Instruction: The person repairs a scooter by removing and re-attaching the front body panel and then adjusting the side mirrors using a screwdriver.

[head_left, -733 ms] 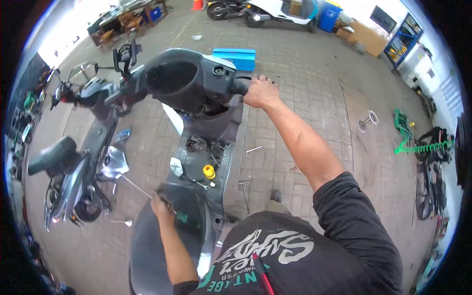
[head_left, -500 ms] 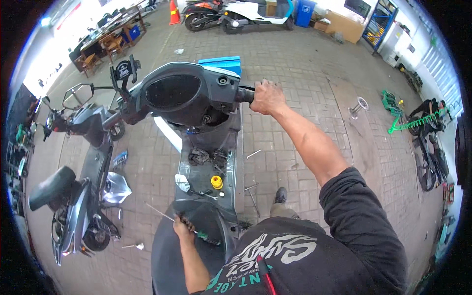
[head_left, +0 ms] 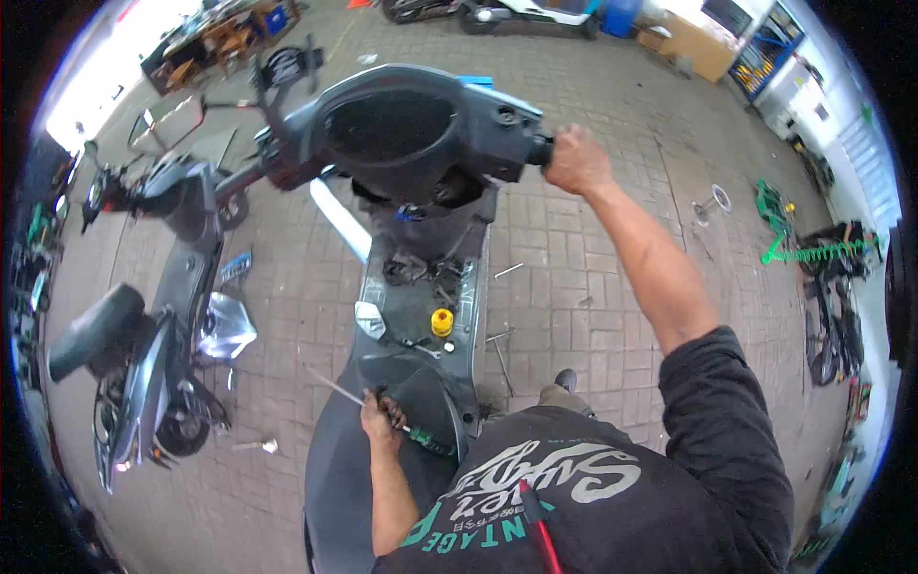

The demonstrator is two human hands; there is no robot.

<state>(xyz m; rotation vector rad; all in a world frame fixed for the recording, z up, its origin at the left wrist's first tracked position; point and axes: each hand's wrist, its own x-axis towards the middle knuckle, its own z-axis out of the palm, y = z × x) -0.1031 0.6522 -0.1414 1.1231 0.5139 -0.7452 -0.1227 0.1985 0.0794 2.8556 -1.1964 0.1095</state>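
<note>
Fingers (head_left: 394, 414) of our left hand (head_left: 382, 430) curl around the shaft of a long, green-handled metal screwdriver (head_left: 428, 441), leaving no evident gap; those of our right hand (head_left: 578, 161) wrap the black, cylindrical handlebar grip (head_left: 541, 150), their tips hidden from us. We find the screwdriver over the front part of the smooth dark-grey scooter seat (head_left: 354, 497); whether it touches the cover we cannot tell. To steady the grip well with a tool in the other hand, we would, in our judgement, hold firmly without twisting and angle the bare tip clear of the seat. The screwdriver's long axis runs slantwise: its tip points forward and left, beyond the seat's left edge, its handle toward the right edge.
</note>
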